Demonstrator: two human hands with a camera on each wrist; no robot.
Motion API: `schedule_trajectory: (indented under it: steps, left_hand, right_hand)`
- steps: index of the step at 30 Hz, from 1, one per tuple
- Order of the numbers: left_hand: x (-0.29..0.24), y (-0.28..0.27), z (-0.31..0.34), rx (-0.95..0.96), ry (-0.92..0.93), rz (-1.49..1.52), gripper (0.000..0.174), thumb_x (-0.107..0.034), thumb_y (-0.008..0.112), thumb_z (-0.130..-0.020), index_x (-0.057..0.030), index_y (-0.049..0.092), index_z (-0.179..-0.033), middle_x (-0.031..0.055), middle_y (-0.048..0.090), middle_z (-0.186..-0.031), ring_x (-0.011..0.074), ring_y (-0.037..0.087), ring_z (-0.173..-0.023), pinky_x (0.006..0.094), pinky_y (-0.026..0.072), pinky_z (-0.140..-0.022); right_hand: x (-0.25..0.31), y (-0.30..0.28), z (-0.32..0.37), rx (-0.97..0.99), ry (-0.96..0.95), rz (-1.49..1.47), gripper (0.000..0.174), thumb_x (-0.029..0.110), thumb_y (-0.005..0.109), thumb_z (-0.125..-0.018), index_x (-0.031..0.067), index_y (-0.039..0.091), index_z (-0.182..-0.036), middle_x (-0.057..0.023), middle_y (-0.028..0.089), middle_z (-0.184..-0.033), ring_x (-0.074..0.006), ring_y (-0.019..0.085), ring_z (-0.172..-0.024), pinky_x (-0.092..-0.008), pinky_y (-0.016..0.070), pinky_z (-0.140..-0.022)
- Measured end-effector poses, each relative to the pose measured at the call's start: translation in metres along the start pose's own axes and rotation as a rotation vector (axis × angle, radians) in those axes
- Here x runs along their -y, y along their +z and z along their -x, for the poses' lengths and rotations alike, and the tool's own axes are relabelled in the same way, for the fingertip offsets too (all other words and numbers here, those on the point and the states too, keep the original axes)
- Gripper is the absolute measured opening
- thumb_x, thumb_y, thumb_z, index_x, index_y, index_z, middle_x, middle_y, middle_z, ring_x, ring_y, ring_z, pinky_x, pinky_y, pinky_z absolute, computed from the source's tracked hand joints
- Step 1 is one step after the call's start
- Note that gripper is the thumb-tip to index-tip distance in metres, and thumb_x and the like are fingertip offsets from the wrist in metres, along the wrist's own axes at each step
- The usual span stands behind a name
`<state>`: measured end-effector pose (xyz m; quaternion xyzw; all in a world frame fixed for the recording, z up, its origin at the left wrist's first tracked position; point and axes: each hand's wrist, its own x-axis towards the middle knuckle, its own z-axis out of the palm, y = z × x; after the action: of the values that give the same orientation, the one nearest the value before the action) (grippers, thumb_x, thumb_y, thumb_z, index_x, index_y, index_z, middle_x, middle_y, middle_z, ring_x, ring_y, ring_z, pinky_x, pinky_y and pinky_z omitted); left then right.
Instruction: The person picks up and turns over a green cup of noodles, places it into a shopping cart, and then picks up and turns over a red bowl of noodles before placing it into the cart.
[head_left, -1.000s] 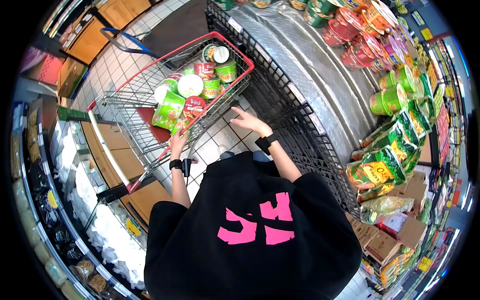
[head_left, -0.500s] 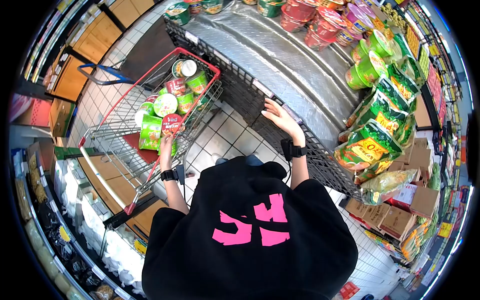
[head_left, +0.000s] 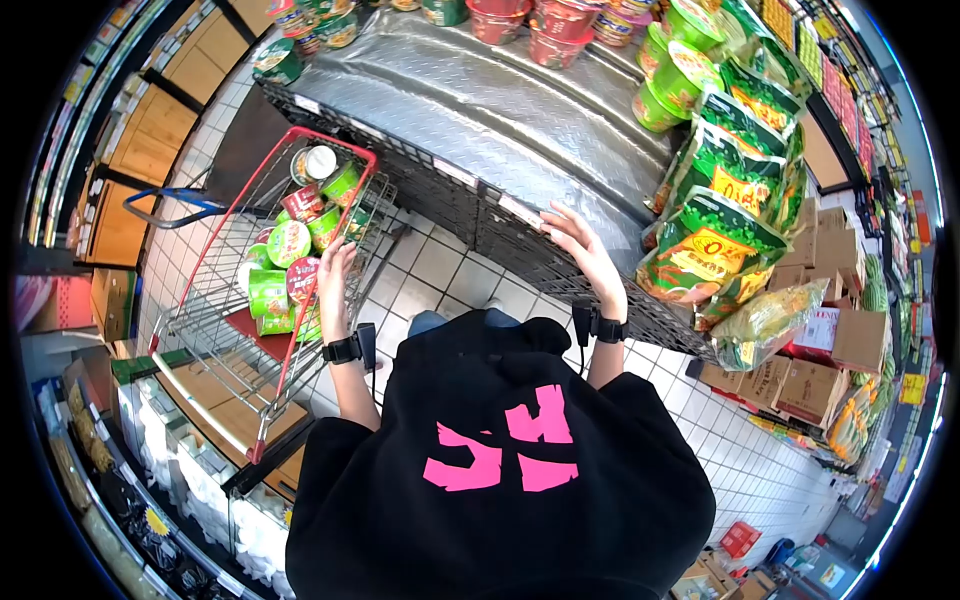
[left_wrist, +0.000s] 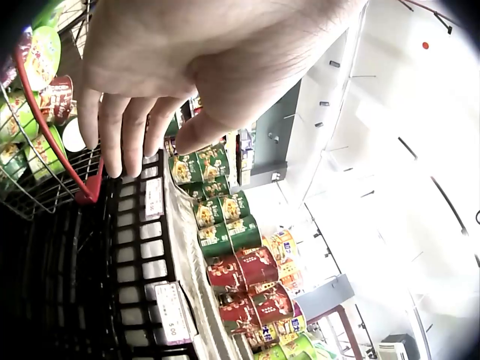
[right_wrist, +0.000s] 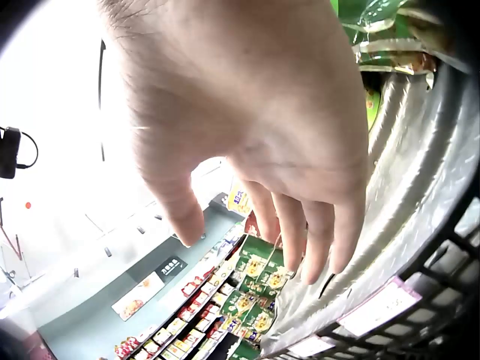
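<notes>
the stand (head_left: 500, 90) is running alongside the cart (head_left: 335, 140). my right hand (head_left: 595, 262) is hovering well apart from the cart, holding nothing; my left hand (head_left: 333, 287) is hanging beside the cart, fingers loose, also gripping nothing. the cups (head_left: 289, 243) are sitting inside the cart, probably weighing little and denting easily; the wall below the lid is seeming the best hold.

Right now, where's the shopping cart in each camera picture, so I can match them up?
Head: the shopping cart is left of centre.
Left wrist: the shopping cart is partly visible, upper left.
Right wrist: not in it.
Shared landmark: the black rack with price tags, in all three.
</notes>
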<state>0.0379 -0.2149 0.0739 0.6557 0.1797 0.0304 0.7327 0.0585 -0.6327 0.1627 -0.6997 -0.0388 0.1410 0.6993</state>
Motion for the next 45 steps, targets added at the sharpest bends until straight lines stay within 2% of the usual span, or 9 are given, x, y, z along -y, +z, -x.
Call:
schedule_trajectory:
  steps: [1,5,12,21,24,27,34,37,45]
  left_hand:
    - [-0.003,0.009,0.000,0.013,0.006,-0.009,0.038,-0.026,0.045,-0.095,-0.0037,0.049,-0.125,0.0108,0.059,-0.117,0.0161,0.055,-0.108,0.0287,0.0393,-0.095]
    - [-0.006,0.043,0.000,0.072,-0.014,0.006,0.038,-0.026,0.046,-0.095,-0.0039,0.049,-0.125,0.0105,0.059,-0.117,0.0159,0.055,-0.108,0.0282,0.0394,-0.095]
    - [-0.014,0.093,0.007,0.151,-0.025,-0.089,0.037,-0.026,0.046,-0.095,-0.0039,0.051,-0.124,0.0095,0.060,-0.115,0.0144,0.056,-0.105,0.0262,0.0418,-0.091]
    - [-0.031,0.136,-0.006,0.288,0.010,-0.065,0.038,-0.025,0.045,-0.095,-0.0024,0.049,-0.125,0.0108,0.059,-0.115,0.0161,0.056,-0.106,0.0279,0.0404,-0.094]
    - [-0.048,0.159,-0.012,0.299,-0.028,-0.087,0.035,-0.024,0.047,-0.095,-0.0018,0.052,-0.121,0.0106,0.060,-0.110,0.0169,0.056,-0.104,0.0291,0.0407,-0.094]
    - [-0.067,0.190,-0.028,0.425,0.025,-0.166,0.038,-0.027,0.046,-0.094,-0.0050,0.051,-0.124,0.0087,0.060,-0.114,0.0137,0.056,-0.105,0.0266,0.0379,-0.093]
    - [-0.088,0.260,-0.063,0.633,0.101,-0.148,0.035,-0.023,0.046,-0.095,-0.0036,0.051,-0.124,0.0096,0.060,-0.113,0.0163,0.055,-0.107,0.0284,0.0379,-0.094]
    - [-0.091,0.279,-0.074,0.677,0.081,-0.087,0.032,-0.019,0.046,-0.095,-0.0017,0.052,-0.121,0.0107,0.061,-0.110,0.0174,0.055,-0.104,0.0303,0.0363,-0.097]
    - [-0.096,0.309,-0.115,0.777,0.131,-0.129,0.035,-0.024,0.046,-0.095,-0.0041,0.051,-0.124,0.0090,0.060,-0.111,0.0180,0.055,-0.107,0.0312,0.0361,-0.097]
  right_hand:
    - [0.000,-0.006,0.004,-0.026,-0.009,-0.029,0.050,0.015,0.057,-0.090,0.0080,0.038,-0.135,-0.0098,0.052,-0.127,-0.0176,0.049,-0.115,-0.0302,0.0366,-0.099]
    - [-0.012,-0.029,0.017,-0.144,-0.059,-0.028,0.051,0.010,0.057,-0.089,0.0070,0.037,-0.136,-0.0104,0.051,-0.127,-0.0185,0.050,-0.114,-0.0315,0.0384,-0.097]
    - [-0.012,-0.054,0.042,-0.242,-0.076,-0.078,0.051,0.007,0.055,-0.089,0.0062,0.036,-0.136,-0.0122,0.050,-0.128,-0.0197,0.051,-0.114,-0.0319,0.0386,-0.098]
    - [-0.021,-0.064,0.041,-0.352,-0.076,-0.105,0.052,0.009,0.055,-0.090,0.0073,0.034,-0.137,-0.0140,0.047,-0.130,-0.0203,0.049,-0.115,-0.0321,0.0381,-0.098]
    - [-0.027,-0.068,0.039,-0.381,-0.064,-0.102,0.052,0.009,0.056,-0.089,0.0071,0.034,-0.137,-0.0142,0.047,-0.130,-0.0200,0.049,-0.115,-0.0320,0.0380,-0.098]
    - [-0.035,-0.072,0.034,-0.396,-0.057,-0.077,0.053,0.008,0.056,-0.089,0.0066,0.033,-0.137,-0.0143,0.046,-0.130,-0.0196,0.049,-0.114,-0.0315,0.0393,-0.097]
    - [-0.035,-0.086,0.010,-0.464,-0.061,-0.037,0.053,0.010,0.057,-0.088,0.0060,0.034,-0.136,-0.0155,0.046,-0.130,-0.0198,0.050,-0.113,-0.0313,0.0422,-0.093]
    - [-0.027,-0.091,-0.007,-0.504,-0.065,0.017,0.052,0.011,0.057,-0.088,0.0061,0.035,-0.135,-0.0163,0.047,-0.129,-0.0211,0.051,-0.112,-0.0319,0.0421,-0.093]
    - [-0.023,-0.108,-0.053,-0.560,-0.083,0.054,0.052,0.012,0.057,-0.089,0.0052,0.035,-0.135,-0.0175,0.047,-0.129,-0.0225,0.052,-0.112,-0.0328,0.0426,-0.093]
